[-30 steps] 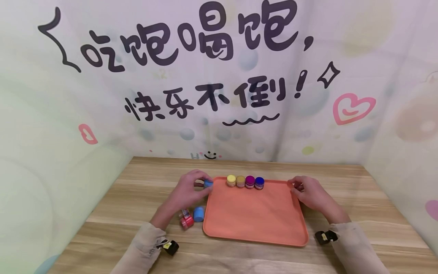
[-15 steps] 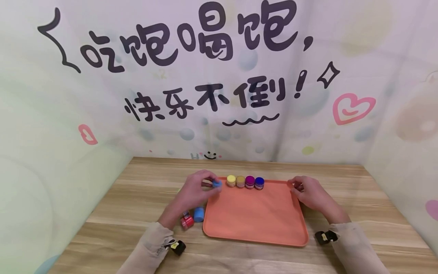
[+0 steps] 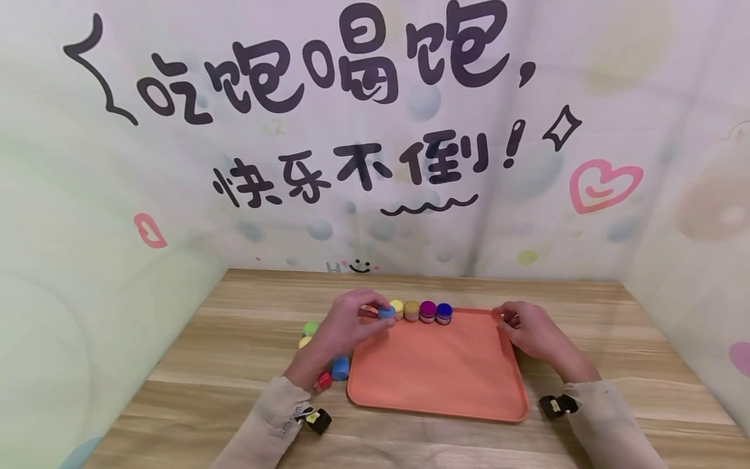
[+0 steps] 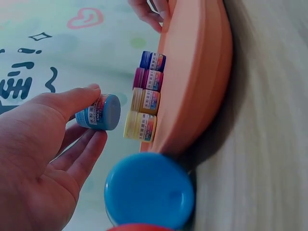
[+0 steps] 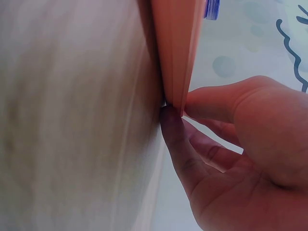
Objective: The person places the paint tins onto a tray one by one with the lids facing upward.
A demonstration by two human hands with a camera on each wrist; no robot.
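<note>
left hand (image 3: 346,326) pinching blue jar (image 3: 386,312), now moved right beside yellow jar (image 3: 396,309); row nearly extended. right hand (image 3: 530,332) pinches tray (image 3: 439,371) edge.

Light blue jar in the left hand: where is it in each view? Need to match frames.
Head: light blue jar at centre, pinched by the left hand, just left of the yellow jar on the tray.
Left wrist: light blue jar left of centre, between thumb and fingers, beside the yellow jar.
Right wrist: not in it.
Shared landmark: the orange tray, whose right edge the right hand pinches.
</note>
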